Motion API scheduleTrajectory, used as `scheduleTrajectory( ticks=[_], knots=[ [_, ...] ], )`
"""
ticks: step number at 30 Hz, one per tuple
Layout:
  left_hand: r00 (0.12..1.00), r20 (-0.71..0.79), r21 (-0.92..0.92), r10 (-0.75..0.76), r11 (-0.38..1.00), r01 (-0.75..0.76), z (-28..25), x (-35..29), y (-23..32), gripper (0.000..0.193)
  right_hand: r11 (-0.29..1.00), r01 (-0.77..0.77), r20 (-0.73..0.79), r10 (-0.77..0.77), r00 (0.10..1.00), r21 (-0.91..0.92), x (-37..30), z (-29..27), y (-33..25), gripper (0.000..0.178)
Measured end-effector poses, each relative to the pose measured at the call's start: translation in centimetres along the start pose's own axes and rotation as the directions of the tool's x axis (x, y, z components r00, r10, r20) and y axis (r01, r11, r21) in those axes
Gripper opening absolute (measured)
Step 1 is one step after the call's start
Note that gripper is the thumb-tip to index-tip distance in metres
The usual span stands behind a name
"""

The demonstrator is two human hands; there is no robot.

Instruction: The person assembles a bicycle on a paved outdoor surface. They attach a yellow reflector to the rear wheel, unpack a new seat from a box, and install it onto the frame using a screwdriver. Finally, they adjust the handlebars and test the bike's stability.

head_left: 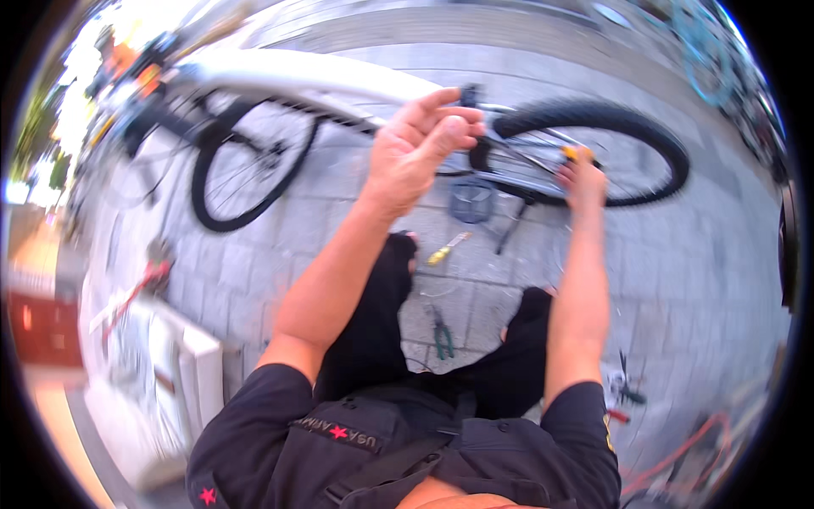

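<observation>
A bicycle with a white frame [314,72] stands across the far side, its rear wheel [632,114] to the right and its front wheel [203,191] to the left. Over the rear end of the frame is my left hand [407,157], fingers partly spread and nothing seen in them; whether it touches the frame I cannot tell. My right hand [583,182] is closed on a small yellow-handled tool [578,153] beside the rear wheel's hub area. Blur hides the tool's tip. Between my feet and the bicycle lies a yellow-handled screwdriver [447,248], with green-handled pliers [443,335] closer to me.
A bluish see-through container [471,200] stands under the frame beside the kickstand [513,227]. At the left is a white, box-like piece [199,365]. Several tools [627,392] and a reddish cord [687,454] lie at the right. A light-blue bicycle [704,51] stands far right.
</observation>
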State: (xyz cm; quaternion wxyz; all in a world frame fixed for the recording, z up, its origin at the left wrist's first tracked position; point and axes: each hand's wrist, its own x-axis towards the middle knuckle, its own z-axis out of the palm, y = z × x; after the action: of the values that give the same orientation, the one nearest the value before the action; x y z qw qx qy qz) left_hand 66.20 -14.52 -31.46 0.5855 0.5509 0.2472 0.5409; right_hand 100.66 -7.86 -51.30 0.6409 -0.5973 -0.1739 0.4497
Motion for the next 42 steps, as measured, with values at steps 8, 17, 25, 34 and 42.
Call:
scheduleTrajectory(
  ticks=[8,17,25,34,42],
  knots=[
    [0.938,-0.264,-0.349,0.222,0.885,-0.308,-5.4,-8.9,15.3,0.044,0.854,0.224,0.279,-0.097,0.955,-0.469,-10.2,4.3,-2.1,0.030],
    [0.933,-0.349,-0.171,-0.084,0.985,0.025,-12.2,-7.3,21.7,0.028,0.875,0.159,0.399,0.043,0.916,-0.458,-17.4,2.4,1.7,0.032],
    [0.772,-0.636,0.362,-0.010,0.879,0.309,-17.4,-12.6,36.6,0.020,0.902,0.064,0.316,0.082,0.945,-0.426,-20.2,-1.5,1.5,0.035],
    [0.837,-0.471,0.751,-0.279,0.371,0.546,-24.8,-7.1,42.8,0.027,0.876,0.206,0.361,-0.039,0.932,-0.436,-20.8,-2.3,-1.0,0.034],
    [0.825,-0.530,0.638,-0.196,0.549,0.540,-19.6,-4.0,39.8,0.014,0.675,0.394,0.380,-0.179,0.908,-0.624,-19.8,-3.7,-1.2,0.035]
  ],
)
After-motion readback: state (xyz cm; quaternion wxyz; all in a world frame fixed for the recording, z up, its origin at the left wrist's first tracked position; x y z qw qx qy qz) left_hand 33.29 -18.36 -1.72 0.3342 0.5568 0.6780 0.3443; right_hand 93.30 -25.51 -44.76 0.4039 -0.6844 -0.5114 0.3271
